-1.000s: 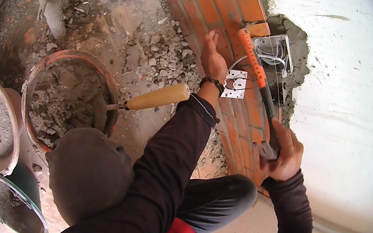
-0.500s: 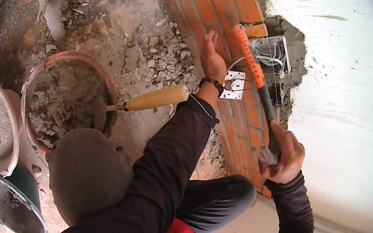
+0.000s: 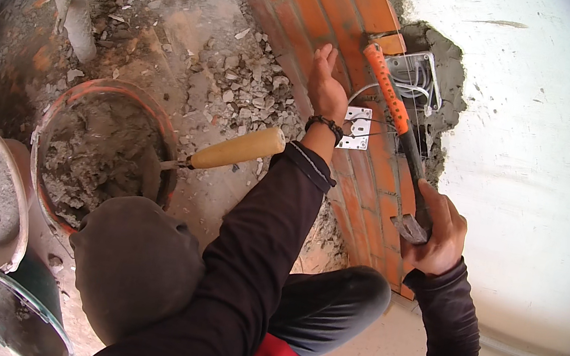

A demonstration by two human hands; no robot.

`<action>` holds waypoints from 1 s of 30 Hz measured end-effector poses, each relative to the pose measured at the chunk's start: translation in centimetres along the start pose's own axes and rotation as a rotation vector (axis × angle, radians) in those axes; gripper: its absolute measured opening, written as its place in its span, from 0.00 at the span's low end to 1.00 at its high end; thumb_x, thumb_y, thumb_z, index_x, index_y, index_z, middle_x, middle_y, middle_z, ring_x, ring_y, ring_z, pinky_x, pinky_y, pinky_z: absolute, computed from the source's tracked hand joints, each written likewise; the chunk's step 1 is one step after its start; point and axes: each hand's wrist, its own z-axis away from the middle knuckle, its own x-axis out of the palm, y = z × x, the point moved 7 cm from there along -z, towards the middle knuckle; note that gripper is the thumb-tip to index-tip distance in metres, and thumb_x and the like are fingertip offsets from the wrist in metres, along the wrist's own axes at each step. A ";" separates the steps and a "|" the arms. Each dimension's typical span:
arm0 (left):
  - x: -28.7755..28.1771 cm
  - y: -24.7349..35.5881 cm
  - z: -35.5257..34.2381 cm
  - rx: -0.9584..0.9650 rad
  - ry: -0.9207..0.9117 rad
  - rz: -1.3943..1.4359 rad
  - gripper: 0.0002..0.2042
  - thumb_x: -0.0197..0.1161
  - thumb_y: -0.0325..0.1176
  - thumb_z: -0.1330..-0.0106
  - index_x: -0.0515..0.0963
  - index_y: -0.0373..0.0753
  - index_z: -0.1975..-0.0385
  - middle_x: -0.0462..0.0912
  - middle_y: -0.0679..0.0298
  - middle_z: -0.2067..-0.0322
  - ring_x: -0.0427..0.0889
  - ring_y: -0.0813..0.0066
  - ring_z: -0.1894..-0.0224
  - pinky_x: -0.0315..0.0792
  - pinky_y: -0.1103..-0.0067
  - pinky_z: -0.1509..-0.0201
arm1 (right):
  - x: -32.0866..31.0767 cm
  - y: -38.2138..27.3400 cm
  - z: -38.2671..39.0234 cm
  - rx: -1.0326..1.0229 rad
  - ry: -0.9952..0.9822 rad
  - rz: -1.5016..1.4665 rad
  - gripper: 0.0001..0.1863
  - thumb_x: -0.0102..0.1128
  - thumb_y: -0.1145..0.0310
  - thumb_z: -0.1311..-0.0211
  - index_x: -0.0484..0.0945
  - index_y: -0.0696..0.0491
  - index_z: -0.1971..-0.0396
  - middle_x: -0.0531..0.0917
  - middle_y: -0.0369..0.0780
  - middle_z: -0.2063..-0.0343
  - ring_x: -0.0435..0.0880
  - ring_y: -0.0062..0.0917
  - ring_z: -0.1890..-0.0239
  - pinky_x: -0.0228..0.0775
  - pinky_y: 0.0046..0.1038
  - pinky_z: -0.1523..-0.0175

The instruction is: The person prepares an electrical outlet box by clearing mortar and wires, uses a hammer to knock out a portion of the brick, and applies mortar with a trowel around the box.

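In my right hand [image 3: 442, 233] is a hammer [image 3: 393, 101], gripped close to its metal head, with its orange-and-black handle pointing up and away across the brickwork. My left hand [image 3: 327, 94], with a dark bracelet at the wrist, lies against the orange brick wall [image 3: 320, 1], its fingers stretched out. To the right of that wrist, a white socket plate [image 3: 358, 130] hangs by wires in front of the bricks. Partly behind the hammer handle, an electrical box [image 3: 431, 78] with loose white cables sits in grey mortar [image 3: 455, 93].
On the left stands a mortar bucket [image 3: 177, 131] with a wooden-handled trowel [image 3: 237, 149] stuck in it. A pale bucket [image 3: 24, 226] and a green bucket [image 3: 62, 336] are further left. Rubble [image 3: 255, 84] lies along the bricks. A white wall [image 3: 534, 158] rises at right.
The hammer has turned slightly in my right hand, its handle end shifting right and down and its head showing more clearly. My left hand stays about where it was.
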 end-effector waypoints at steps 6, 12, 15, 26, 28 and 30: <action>0.0 0.7 0.3 -0.035 0.021 0.047 0.30 0.33 0.50 0.19 0.67 0.29 0.33 0.70 0.52 0.33 0.63 0.68 0.27 0.45 0.69 0.22 | -0.2 -1.6 0.3 -0.045 -0.074 -0.083 0.31 0.69 0.75 0.58 0.77 0.60 0.47 0.76 0.43 0.78 0.78 0.35 0.82 0.70 0.33 0.75; 1.3 1.8 1.8 -0.042 0.007 -0.054 0.30 0.33 0.50 0.19 0.66 0.30 0.33 0.70 0.52 0.32 0.63 0.68 0.27 0.44 0.69 0.22 | 0.0 0.3 0.6 0.030 0.004 -0.008 0.31 0.69 0.75 0.59 0.77 0.61 0.47 0.75 0.42 0.80 0.78 0.34 0.82 0.71 0.32 0.75; 0.2 1.2 0.0 -0.037 0.010 0.018 0.30 0.32 0.50 0.20 0.66 0.30 0.33 0.70 0.51 0.32 0.63 0.67 0.27 0.44 0.69 0.22 | -0.4 -1.5 -0.3 -0.060 -0.020 -0.060 0.32 0.70 0.75 0.59 0.77 0.61 0.47 0.75 0.42 0.80 0.78 0.34 0.82 0.71 0.32 0.74; 1.2 1.6 0.1 0.075 -0.067 -0.211 0.28 0.32 0.47 0.19 0.73 0.31 0.39 0.74 0.47 0.37 0.71 0.57 0.33 0.57 0.67 0.28 | -0.9 -0.9 0.7 -0.002 -0.009 -0.094 0.33 0.68 0.74 0.62 0.77 0.62 0.48 0.77 0.43 0.79 0.79 0.34 0.82 0.71 0.31 0.75; 2.2 2.0 0.7 0.126 -0.103 -0.330 0.27 0.33 0.46 0.19 0.76 0.34 0.41 0.76 0.46 0.39 0.74 0.53 0.37 0.62 0.66 0.31 | -1.9 -0.4 2.7 0.039 0.003 -0.142 0.33 0.64 0.73 0.64 0.78 0.63 0.49 0.77 0.42 0.79 0.78 0.30 0.82 0.70 0.29 0.74; 3.0 2.7 1.2 0.168 -0.132 -0.464 0.27 0.32 0.46 0.19 0.79 0.36 0.43 0.79 0.46 0.43 0.76 0.49 0.40 0.66 0.64 0.34 | -2.6 -0.1 4.8 0.090 0.036 -0.201 0.32 0.62 0.73 0.65 0.78 0.62 0.50 0.77 0.41 0.79 0.77 0.28 0.82 0.70 0.27 0.74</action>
